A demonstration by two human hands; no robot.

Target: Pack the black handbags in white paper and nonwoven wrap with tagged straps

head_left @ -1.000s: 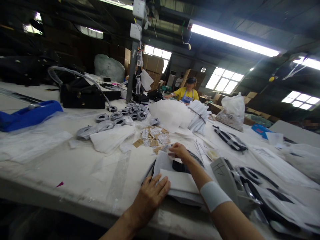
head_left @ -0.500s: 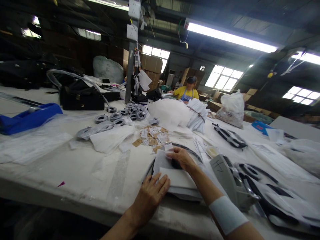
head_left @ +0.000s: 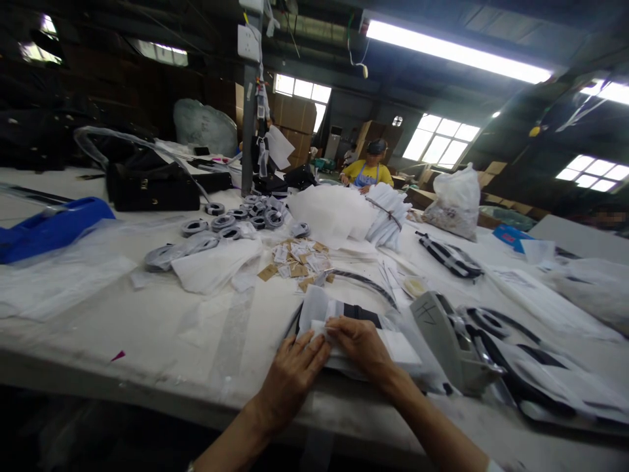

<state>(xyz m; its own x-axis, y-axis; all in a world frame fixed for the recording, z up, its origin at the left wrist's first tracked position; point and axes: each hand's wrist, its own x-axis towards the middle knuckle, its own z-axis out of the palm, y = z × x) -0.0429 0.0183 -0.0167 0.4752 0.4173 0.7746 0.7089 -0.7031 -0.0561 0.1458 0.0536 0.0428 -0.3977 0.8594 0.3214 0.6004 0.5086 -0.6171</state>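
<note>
My left hand (head_left: pixel 293 372) and my right hand (head_left: pixel 361 345) meet over a white folded packet (head_left: pixel 400 346) that lies on a black item (head_left: pixel 361 313) near the table's front edge. Fingertips of both hands pinch a small white piece (head_left: pixel 318 327) at the packet's left end. Both hands look closed on it; what it is stays unclear. A heap of small brown and white tags (head_left: pixel 299 257) lies just beyond the packet.
A grey tape dispenser (head_left: pixel 449 343) stands right of my hands. Grey tape rolls (head_left: pixel 230 225), white sheets (head_left: pixel 331 213), a black bag (head_left: pixel 150 185), a blue item (head_left: pixel 49 228) and black straps (head_left: pixel 449 258) cover the table (head_left: pixel 147 328). A person in yellow (head_left: pixel 367 172) works at the far end.
My right hand has drawn back from the tag heap toward me and joined my left hand at the packet's left end. The left hand shifted slightly up onto the packet.
</note>
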